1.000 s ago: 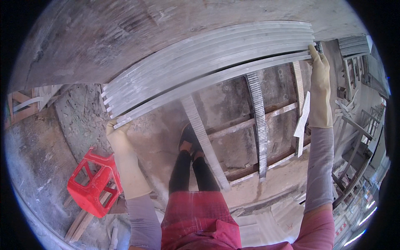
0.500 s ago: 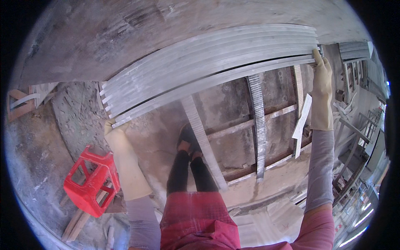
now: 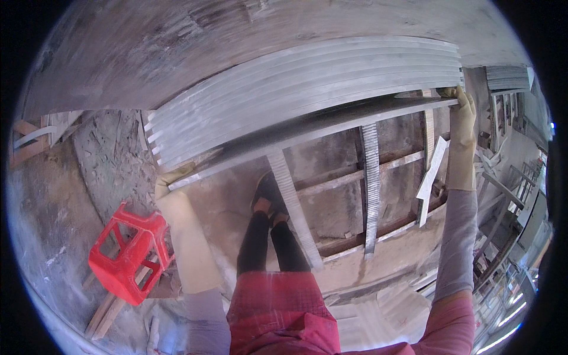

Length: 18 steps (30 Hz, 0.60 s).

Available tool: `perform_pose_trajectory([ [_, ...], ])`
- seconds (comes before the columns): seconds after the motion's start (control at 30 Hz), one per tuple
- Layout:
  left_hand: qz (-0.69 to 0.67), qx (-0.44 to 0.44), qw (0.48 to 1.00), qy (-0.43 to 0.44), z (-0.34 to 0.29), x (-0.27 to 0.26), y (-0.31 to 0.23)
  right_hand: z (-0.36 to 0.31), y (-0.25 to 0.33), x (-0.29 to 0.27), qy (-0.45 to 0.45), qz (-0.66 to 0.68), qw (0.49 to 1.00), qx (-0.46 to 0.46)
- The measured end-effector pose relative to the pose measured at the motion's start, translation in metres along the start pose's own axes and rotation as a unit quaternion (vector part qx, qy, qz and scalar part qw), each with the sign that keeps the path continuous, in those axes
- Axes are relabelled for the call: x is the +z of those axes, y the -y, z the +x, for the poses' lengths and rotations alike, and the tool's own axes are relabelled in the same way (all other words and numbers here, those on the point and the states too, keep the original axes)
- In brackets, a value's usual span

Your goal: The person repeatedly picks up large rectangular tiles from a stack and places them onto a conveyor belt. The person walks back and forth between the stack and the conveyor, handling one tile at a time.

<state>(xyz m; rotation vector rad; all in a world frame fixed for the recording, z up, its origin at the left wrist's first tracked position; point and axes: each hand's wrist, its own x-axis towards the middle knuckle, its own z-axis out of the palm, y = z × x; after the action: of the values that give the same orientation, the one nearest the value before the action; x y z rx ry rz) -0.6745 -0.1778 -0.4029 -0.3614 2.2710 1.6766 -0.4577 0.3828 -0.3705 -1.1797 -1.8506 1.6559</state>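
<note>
Both my hands wear long pale rubber gloves and grip a long grey slab (image 3: 313,134) by its two ends. My left hand (image 3: 171,184) is closed round the left end, with its thumb over the top. At the far end, my right hand (image 3: 463,111) is closed on the right corner. Behind the slab stands a stack of similar long slabs (image 3: 296,80), leaning against the wall. The held slab is tilted away from them, and its dark inner face shows in the gap. I cannot make out its material for certain.
Below the slab lie ribbed support strips (image 3: 371,189) across a metal frame (image 3: 331,184). White offcuts (image 3: 433,168) rest near its right side. A red plastic stool (image 3: 127,254) is at my left, over wooden pieces (image 3: 106,315). Another slab stack (image 3: 507,78) stands far right.
The front slab has come away from the stack toward me, widening the dark gap behind it. Both hands have moved nearer to me and slightly down with it.
</note>
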Motion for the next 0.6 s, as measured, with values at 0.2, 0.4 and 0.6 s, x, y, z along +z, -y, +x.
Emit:
perform_pose_trajectory([
  [0.2,-0.059,0.084,0.991,0.087,-0.015,0.006,0.003,0.001,-0.047,-0.003,-0.042,0.205,0.977,-0.048],
  [0.4,-0.02,0.17,0.968,0.186,-0.019,0.002,0.025,-0.024,-0.045,0.0,-0.052,0.221,0.973,-0.03],
  [0.6,-0.041,0.016,0.999,0.03,-0.052,-0.028,0.022,-0.096,-0.013,0.024,-0.237,0.218,0.945,0.057],
])
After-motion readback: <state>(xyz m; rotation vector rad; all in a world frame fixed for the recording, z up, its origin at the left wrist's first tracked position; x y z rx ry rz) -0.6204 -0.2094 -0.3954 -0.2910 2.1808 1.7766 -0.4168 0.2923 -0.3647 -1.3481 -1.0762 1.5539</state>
